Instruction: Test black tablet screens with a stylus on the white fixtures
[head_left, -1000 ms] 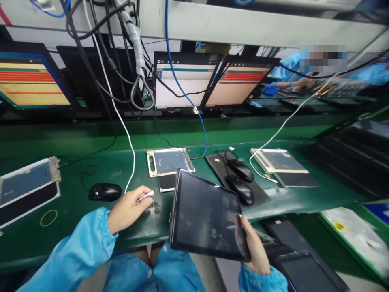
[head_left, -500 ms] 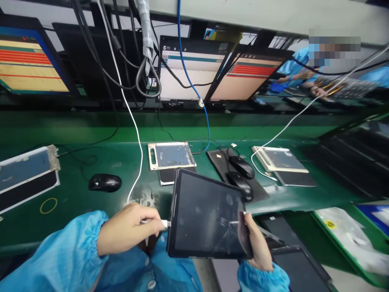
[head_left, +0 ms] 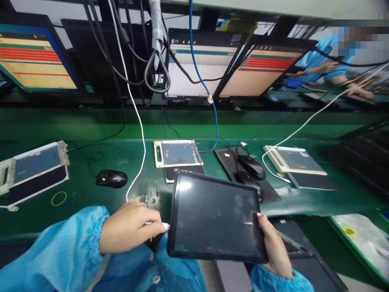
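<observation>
The left hand (head_left: pixel 132 227) pinches a white plug (head_left: pixel 165 226) between thumb and fingers, its tip at the left edge of the tablet (head_left: pixel 217 219); whether it is fully seated, I cannot tell. The right hand (head_left: pixel 275 247) grips the tablet's right edge, thumb on the front. The tablet is held tilted over the lap at the near edge of the green counter (head_left: pixel 36 215), its dark screen facing the wearer. A white cable (head_left: pixel 142 129) hangs down to the left hand. On the counter, a black mouse (head_left: pixel 111 178) lies beyond the left hand, with a yellow band (head_left: pixel 58 198) to its left. A pale frame (head_left: pixel 179 153) lies just past the tablet, and two more mice (head_left: pixel 251 167) sit on a dark pad (head_left: pixel 269 194) beside it.
</observation>
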Action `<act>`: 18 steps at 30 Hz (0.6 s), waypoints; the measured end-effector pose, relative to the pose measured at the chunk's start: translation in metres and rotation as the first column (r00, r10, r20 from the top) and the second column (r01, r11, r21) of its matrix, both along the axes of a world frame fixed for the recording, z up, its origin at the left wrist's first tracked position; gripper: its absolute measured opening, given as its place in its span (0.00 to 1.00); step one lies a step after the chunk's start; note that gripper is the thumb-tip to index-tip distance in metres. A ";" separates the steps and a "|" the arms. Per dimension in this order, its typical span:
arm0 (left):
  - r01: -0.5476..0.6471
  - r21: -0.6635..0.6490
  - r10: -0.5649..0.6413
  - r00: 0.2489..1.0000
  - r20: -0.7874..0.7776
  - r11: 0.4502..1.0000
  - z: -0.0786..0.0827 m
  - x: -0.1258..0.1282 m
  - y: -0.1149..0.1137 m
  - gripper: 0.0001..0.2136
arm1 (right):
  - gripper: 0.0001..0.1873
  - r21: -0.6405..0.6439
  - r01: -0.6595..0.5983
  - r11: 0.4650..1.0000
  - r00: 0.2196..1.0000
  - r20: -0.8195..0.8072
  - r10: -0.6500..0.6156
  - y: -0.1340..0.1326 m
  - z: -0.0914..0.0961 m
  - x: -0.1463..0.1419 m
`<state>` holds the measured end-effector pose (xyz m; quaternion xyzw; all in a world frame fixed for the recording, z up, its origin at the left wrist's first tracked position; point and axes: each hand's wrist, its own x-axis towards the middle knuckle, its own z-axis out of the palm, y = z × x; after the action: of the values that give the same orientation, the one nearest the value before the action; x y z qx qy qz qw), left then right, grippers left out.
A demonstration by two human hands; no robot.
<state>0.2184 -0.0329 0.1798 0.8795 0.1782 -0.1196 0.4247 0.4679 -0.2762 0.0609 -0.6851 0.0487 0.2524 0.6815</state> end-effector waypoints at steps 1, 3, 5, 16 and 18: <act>-0.001 0.025 0.001 1.000 -0.006 1.000 0.000 0.000 -0.001 0.18 | 0.28 -0.003 0.020 1.000 0.999 -0.031 -0.021 0.001 0.005 0.000; -0.025 0.038 0.025 1.000 -0.015 0.999 -0.001 -0.001 -0.002 0.19 | 0.30 -0.016 0.059 0.998 0.996 -0.062 -0.060 0.002 0.015 0.000; -0.068 -0.004 0.068 0.997 -0.032 0.998 -0.001 -0.002 -0.004 0.17 | 0.31 -0.034 0.067 0.997 0.996 -0.050 -0.068 0.004 0.024 0.000; -0.181 -0.073 0.173 0.979 -0.111 0.981 -0.008 0.001 -0.002 0.16 | 0.32 -0.104 -0.023 0.994 0.998 0.054 0.028 0.008 0.029 0.012; -0.162 -0.081 0.152 0.981 -0.117 0.983 -0.012 0.004 -0.001 0.16 | 0.31 -0.111 -0.046 0.993 0.995 0.088 0.056 0.006 0.026 0.016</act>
<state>0.2221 -0.0336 0.1674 0.8347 0.2648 -0.1418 0.4616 0.4839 -0.2704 0.0869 -0.7330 0.0136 0.2352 0.6381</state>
